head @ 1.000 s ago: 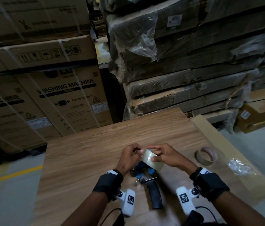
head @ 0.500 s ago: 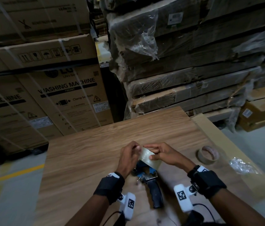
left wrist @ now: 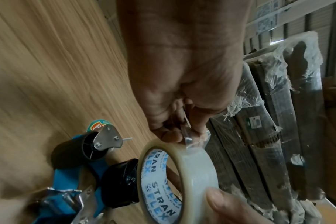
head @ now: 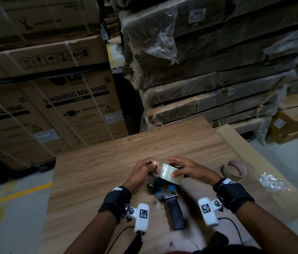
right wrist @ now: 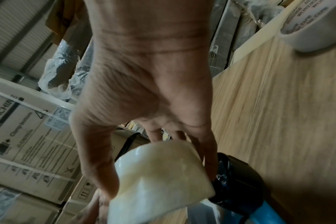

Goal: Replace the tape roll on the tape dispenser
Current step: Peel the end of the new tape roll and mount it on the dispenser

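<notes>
A roll of clear tape (head: 169, 173) (left wrist: 184, 178) (right wrist: 161, 174) is held just above the dispenser. My right hand (head: 184, 169) (right wrist: 144, 106) grips the roll with thumb on its near side and fingers over the top. My left hand (head: 144, 171) (left wrist: 178, 75) pinches the loose end of the tape (left wrist: 188, 136) at the roll's left edge. The blue and black tape dispenser (head: 168, 195) (left wrist: 90, 166) (right wrist: 240, 181) lies on the wooden table (head: 107, 162) under both hands, its black handle (head: 176, 211) pointing towards me. Its black spindle (left wrist: 121, 183) is bare.
An empty brown cardboard tape core (head: 234, 170) (right wrist: 313, 25) lies on the table to the right, with a crumpled clear wrapper (head: 270, 182) beyond it. Stacked washing machine cartons (head: 53, 99) and plastic-wrapped flat boxes (head: 217, 70) stand behind the table.
The roll has turned in my hands and now sits flatter over the dispenser. My left hand has closed in to pinch the tape's end.
</notes>
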Demonstrator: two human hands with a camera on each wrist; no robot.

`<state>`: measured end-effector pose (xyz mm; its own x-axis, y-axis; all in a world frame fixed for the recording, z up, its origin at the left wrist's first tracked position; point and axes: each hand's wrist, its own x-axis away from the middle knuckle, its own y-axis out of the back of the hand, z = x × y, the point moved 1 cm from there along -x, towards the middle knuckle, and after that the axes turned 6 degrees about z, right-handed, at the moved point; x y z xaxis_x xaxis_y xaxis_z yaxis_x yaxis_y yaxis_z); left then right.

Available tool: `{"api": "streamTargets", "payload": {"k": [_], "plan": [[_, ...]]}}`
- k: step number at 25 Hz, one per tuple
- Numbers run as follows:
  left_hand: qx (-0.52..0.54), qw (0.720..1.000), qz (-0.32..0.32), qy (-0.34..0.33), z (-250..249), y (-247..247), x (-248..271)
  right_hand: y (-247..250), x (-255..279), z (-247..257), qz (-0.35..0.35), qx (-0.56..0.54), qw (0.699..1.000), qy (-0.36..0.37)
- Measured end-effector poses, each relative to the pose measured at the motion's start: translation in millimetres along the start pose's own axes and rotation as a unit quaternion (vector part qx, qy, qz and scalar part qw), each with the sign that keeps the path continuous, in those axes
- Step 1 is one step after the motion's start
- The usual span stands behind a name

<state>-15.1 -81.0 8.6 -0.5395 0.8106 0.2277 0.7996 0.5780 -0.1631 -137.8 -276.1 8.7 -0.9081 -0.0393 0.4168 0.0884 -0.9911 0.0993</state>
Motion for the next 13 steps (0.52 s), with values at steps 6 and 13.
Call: {"api": "streamTargets", "payload": {"k": [6,13], "plan": [[-0.176,0.980,-0.072,-0.059,14,15,-10,12,-15,1,-0.095,0.094,0.991,0.001],[-0.302,0.948,-0.094,-0.032,35,16,-23,16,-33,-5,-0.160,0.212,0.964,0.026]]}}
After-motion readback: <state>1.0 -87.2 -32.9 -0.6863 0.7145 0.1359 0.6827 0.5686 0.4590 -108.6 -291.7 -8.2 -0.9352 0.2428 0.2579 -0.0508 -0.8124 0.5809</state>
